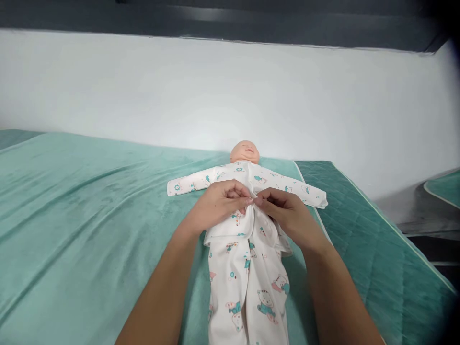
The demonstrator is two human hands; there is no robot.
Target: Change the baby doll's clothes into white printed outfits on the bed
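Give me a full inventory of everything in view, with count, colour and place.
Wall: one, white, across the back
Panel: one, blackish, along the top
Sheet: one, light green, left and centre
Quilted cover: one, dark green, right of the sheet
Cloth edge: one, green, far right
Doll: one, pinkish head, face up, centre
Jacket: one, white with coloured prints, on the doll
Trousers: one pair, white with coloured prints, below the jacket
Left hand: one, bare, pinching the jacket's front
Right hand: one, bare, pinching the jacket's front
Forearms: two, bare, from the bottom edge
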